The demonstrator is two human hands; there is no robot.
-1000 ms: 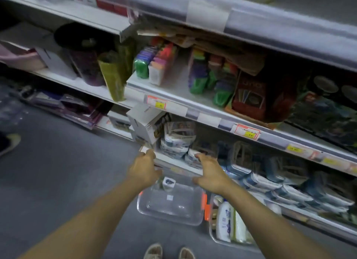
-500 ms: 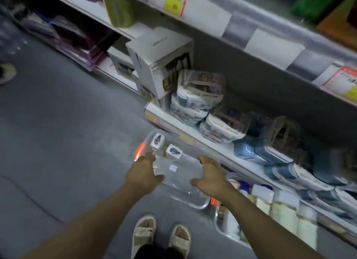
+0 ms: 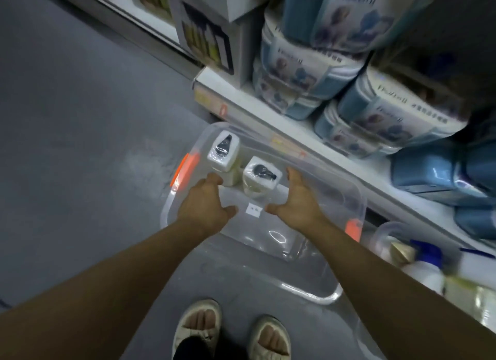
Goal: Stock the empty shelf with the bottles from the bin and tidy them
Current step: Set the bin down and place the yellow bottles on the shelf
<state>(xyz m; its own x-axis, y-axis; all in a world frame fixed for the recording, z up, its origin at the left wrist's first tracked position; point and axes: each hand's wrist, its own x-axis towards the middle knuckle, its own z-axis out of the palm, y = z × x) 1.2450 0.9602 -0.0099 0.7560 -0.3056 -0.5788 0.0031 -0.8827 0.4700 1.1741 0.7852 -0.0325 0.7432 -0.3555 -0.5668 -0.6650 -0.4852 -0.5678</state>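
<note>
Clear plastic storage bin [image 3: 308, 257] with orange side latches sits on grey floor [image 3: 80, 145], right against front edge of lowest white shelf [image 3: 268, 118]. Two white-capped, shrink-wrapped bottles [image 3: 261, 178] upright in far-left corner of bin, side by side, near the left orange latch [image 3: 185, 169].

Left hand [image 3: 205, 208] reaching down into bin, fingers loosely bent, fingertips right at near side of the left bottle; contact likely but can't confirm. No grip. Right hand [image 3: 299, 201] spread, fingers extended, just right of the second bottle, thumb pointing inward towards left hand. Holding nothing. Hands apart, with a small white label [image 3: 253, 208] on bin's clear surface visible between thumbs. Can't tell whether that surface is a lid or the bin floor; too transparent.

On the lowest shelf just behind bin: stacked blue-and-white wrapped product packs [image 3: 308, 72], more blue packs further right [image 3: 434, 171]. White cardboard box [image 3: 206, 40] with dark printed picture at shelf's left end. Yellow-orange price strip [image 3: 214, 102] on shelf edge.

Second clear container [image 3: 389, 239] to the right of bin, tucked at shelf base, holding a white bottle with blue cap [image 3: 426, 263] plus pale yellowish bottles, blurred.

Two feet in pale open-toe sandals [image 3: 230, 330] at bottom of view, near edge of bin just in front of them.
</note>
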